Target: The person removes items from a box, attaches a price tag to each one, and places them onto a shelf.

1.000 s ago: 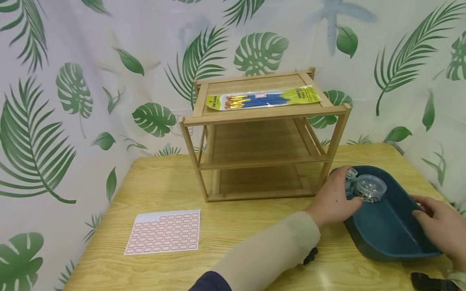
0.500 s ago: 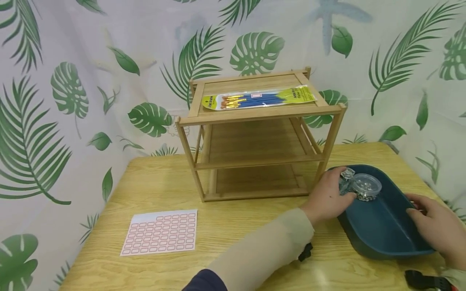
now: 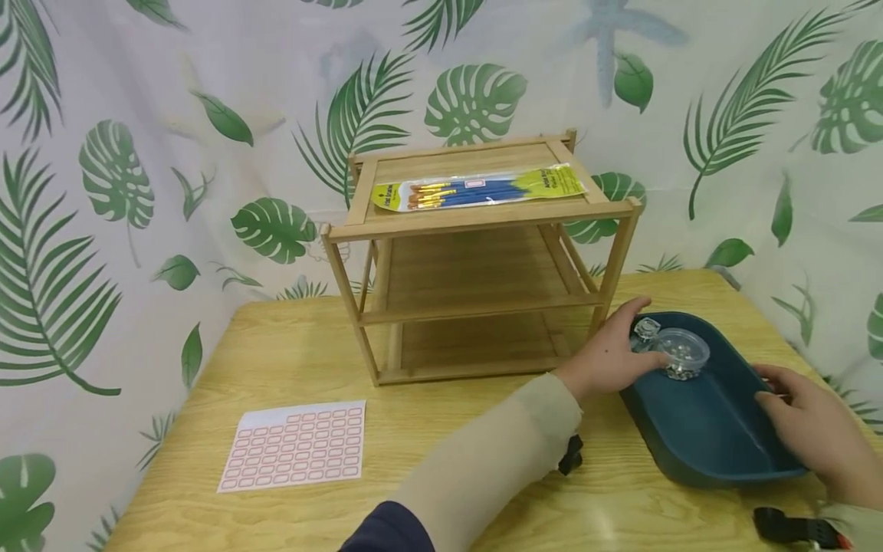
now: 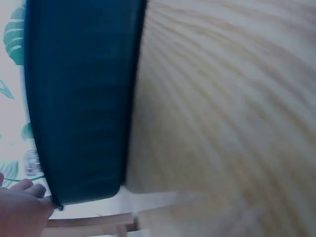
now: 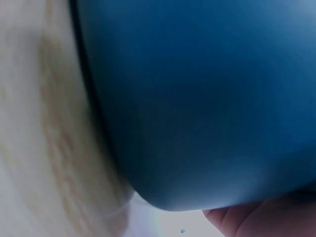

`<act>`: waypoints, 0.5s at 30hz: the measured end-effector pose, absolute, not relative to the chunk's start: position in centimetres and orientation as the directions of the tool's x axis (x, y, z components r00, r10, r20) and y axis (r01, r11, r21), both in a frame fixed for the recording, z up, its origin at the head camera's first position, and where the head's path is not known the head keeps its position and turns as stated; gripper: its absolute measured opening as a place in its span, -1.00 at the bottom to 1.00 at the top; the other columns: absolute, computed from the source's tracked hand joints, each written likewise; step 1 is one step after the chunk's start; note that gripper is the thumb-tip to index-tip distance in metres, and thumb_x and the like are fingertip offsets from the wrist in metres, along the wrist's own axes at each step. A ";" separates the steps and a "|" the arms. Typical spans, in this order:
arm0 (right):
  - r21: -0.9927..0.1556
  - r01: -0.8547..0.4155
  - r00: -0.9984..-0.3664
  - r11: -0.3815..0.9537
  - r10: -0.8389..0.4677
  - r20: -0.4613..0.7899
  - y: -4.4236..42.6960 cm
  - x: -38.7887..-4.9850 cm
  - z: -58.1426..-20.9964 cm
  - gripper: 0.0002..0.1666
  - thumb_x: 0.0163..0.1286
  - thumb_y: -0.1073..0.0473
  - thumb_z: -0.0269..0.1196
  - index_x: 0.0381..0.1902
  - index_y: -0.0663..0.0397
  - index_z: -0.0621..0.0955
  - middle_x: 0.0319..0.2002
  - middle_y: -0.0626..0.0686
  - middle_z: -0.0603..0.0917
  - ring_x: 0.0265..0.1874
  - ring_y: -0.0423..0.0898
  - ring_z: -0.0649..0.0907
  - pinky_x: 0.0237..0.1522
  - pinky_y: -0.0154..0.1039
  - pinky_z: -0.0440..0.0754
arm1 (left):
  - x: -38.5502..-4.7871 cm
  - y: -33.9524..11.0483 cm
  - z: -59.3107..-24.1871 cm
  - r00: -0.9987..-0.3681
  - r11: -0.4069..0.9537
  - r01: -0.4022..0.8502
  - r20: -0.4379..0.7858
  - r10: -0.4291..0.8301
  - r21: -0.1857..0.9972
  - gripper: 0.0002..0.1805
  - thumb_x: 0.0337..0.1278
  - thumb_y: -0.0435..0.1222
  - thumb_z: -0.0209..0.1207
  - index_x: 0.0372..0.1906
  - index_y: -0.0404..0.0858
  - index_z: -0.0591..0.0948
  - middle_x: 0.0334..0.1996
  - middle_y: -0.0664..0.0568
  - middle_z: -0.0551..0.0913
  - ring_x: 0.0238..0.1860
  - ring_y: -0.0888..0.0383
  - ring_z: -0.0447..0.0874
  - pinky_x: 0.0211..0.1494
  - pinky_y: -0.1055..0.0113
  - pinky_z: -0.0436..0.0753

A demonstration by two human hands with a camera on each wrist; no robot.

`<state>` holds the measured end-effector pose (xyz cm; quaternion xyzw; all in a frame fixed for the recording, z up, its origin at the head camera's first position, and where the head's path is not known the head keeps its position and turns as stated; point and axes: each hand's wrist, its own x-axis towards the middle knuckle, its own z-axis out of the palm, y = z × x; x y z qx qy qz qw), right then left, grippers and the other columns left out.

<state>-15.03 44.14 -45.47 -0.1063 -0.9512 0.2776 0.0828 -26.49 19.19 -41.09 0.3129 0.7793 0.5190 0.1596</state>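
Head view: a leaf-print curtain at twelve o'clock; near four, on the wood-grained surface, a blue bin, left hand spread at its ten-o'clock rim, right hand gripping three. Left wrist: surface at three; right wrist: nine.

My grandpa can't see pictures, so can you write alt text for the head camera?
A person's right hand grips a dark blue bin; the left hand is spread over its far left side. Inside sit a round clear tub and another clear item. Leftward on the table are a wooden shelf topped with packaged paintbrushes and a label sheet.
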 end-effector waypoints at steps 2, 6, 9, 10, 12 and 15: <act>-0.560 0.155 -0.966 0.814 0.245 0.089 44.0 -14.9 -45.6 -0.41 0.61 0.21 -0.06 0.43 0.54 0.24 0.10 0.55 0.40 -0.12 0.38 0.49 -0.31 0.14 0.50 | -26.6 19.5 -41.8 -0.770 0.262 0.287 0.059 0.635 0.921 -0.14 0.36 -0.16 0.28 0.59 0.20 0.08 0.51 0.36 0.14 0.46 0.35 0.18 0.32 0.30 0.44; -0.578 0.150 -0.969 0.802 0.234 0.074 44.0 -14.9 -45.5 -0.38 0.63 0.18 -0.09 0.45 0.53 0.20 0.20 0.63 0.33 0.00 0.49 0.44 -0.22 0.27 0.50 | -26.7 20.4 -42.2 -0.816 0.259 0.256 0.064 0.575 0.931 -0.18 0.39 -0.21 0.26 0.58 0.16 0.10 0.47 0.31 0.23 0.43 0.35 0.25 0.25 0.34 0.50; -0.581 0.151 -0.970 0.800 0.233 0.069 44.0 -15.0 -45.3 -0.37 0.64 0.18 -0.10 0.46 0.53 0.18 0.22 0.65 0.30 0.02 0.51 0.43 -0.21 0.28 0.49 | -26.7 21.3 -42.2 -0.862 0.286 0.238 0.067 0.502 0.928 -0.22 0.38 -0.24 0.27 0.55 0.15 0.16 0.39 0.32 0.36 0.34 0.36 0.37 0.12 0.37 0.57; -0.581 0.153 -0.970 0.799 0.235 0.068 44.1 -15.0 -45.3 -0.37 0.64 0.18 -0.11 0.47 0.53 0.17 0.22 0.65 0.29 0.02 0.51 0.43 -0.21 0.28 0.49 | -26.6 21.5 -42.2 -0.876 0.308 0.238 0.067 0.477 0.921 -0.24 0.37 -0.24 0.27 0.54 0.15 0.19 0.34 0.34 0.41 0.30 0.37 0.42 0.08 0.39 0.58; -0.579 0.157 -0.969 0.800 0.238 0.066 44.2 -15.0 -45.4 -0.37 0.64 0.18 -0.11 0.47 0.53 0.17 0.23 0.65 0.29 0.02 0.52 0.42 -0.21 0.28 0.49 | -26.4 22.0 -42.3 -0.894 0.357 0.251 0.075 0.441 0.900 -0.28 0.36 -0.24 0.28 0.51 0.14 0.25 0.26 0.37 0.48 0.22 0.40 0.48 0.04 0.42 0.58; -0.579 0.166 -0.968 0.798 0.245 0.061 44.3 -14.9 -45.5 -0.37 0.64 0.17 -0.12 0.47 0.53 0.15 0.23 0.66 0.28 0.04 0.54 0.40 -0.19 0.30 0.48 | -26.1 22.5 -42.5 -0.902 0.413 0.290 0.102 0.420 0.863 -0.36 0.36 -0.24 0.28 0.45 0.13 0.35 0.16 0.40 0.56 0.15 0.42 0.51 0.04 0.47 0.55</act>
